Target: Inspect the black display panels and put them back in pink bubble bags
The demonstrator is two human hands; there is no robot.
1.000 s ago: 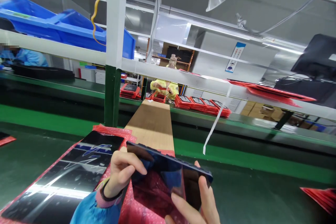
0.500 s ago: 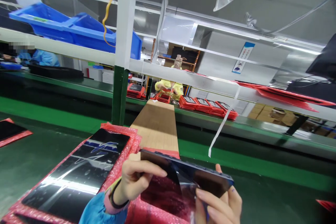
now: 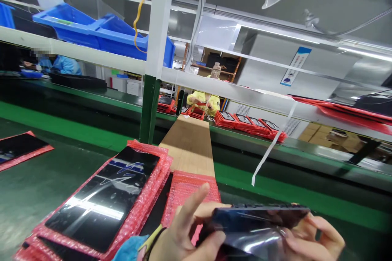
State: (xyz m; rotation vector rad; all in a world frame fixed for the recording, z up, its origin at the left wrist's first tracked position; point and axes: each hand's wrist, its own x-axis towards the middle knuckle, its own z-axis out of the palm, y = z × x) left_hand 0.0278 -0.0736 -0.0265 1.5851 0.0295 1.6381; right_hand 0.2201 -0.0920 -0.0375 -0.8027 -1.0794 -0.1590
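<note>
Dark panel (image 3: 260, 218) held beside pink-wrapped panel stack (image 3: 104, 204), cardboard strip (image 3: 190, 147) beyond.

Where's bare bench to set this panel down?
Bare green mat lies between the far-left panel and the bubble-wrap stack, and again right of the red bubble sheet, beyond the held panel. Crowded: the stack and sheet by the left hand.
</note>
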